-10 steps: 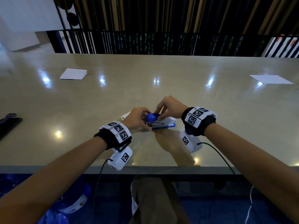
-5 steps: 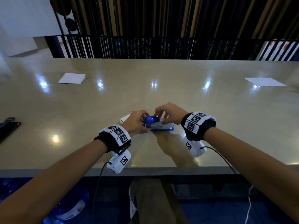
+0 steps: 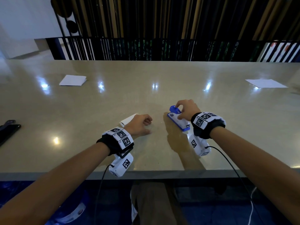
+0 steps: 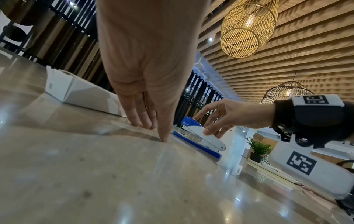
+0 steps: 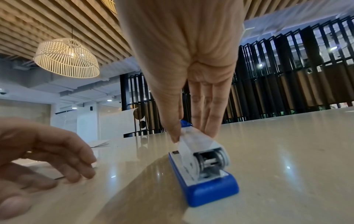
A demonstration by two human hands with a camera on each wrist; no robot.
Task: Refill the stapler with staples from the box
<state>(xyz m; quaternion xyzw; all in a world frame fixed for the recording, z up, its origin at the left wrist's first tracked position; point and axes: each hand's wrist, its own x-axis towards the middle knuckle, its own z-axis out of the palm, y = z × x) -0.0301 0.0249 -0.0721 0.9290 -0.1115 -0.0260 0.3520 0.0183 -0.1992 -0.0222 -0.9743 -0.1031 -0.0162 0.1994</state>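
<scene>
Our right hand (image 3: 186, 109) is on the stapler (image 3: 177, 120), thumb on one side of its white body and fingers (image 5: 208, 115) on the other, pinching it lightly where it lies flat on the table (image 3: 162, 75). The stapler has a blue base and a blue cap at the far end; from the right wrist view its hinge end points back toward us, and the top arm looks lowered onto the base.

Our left hand (image 3: 140, 125) holds nothing. It rests on the table to the left of the stapler and apart from it, fingers loosely bent, with their tips touching the surface in the left wrist view.

Just beyond the left hand, partly hidden by it, lies the white box (image 4: 80, 91) of staples. We cannot see into it, so we cannot tell whether any staples are out.

We judge that the stapler is being handled on its own at this step, either just shut after loading or about to be opened; the closed arm does not show which. If it is yet to be filled, the next move calls for lifting the top arm to bare the channel while the free hand reaches back to the box for a strip.

Farther off on the table lie two sheets of white paper (image 3: 73, 80), one far left, one far right, and a dark object (image 3: 8, 130) at the left edge.
</scene>
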